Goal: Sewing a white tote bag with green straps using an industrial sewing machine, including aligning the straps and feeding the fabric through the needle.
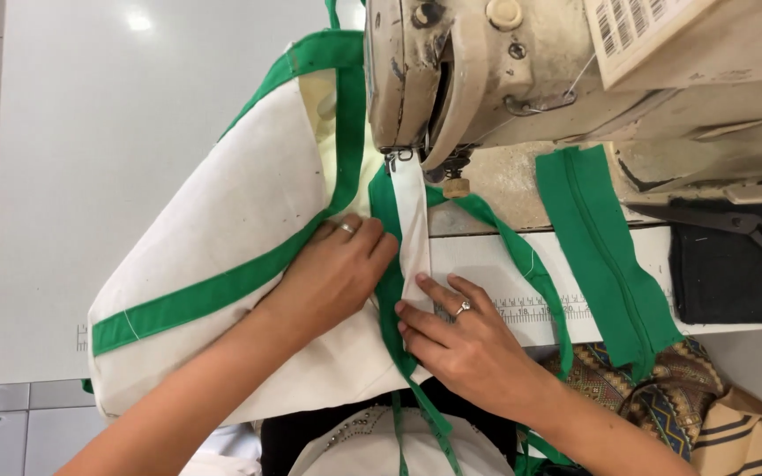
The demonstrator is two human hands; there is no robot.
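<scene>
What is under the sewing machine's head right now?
Under the sewing machine head, a white fabric strip with green trim runs up to the presser foot. The needle point itself is hidden by the head.

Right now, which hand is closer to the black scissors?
Right. The right hand presses the white strip below the needle, partway toward the black scissors at the table's right side. The left hand lies farther off, flat on the green-trimmed cream fabric.
</scene>
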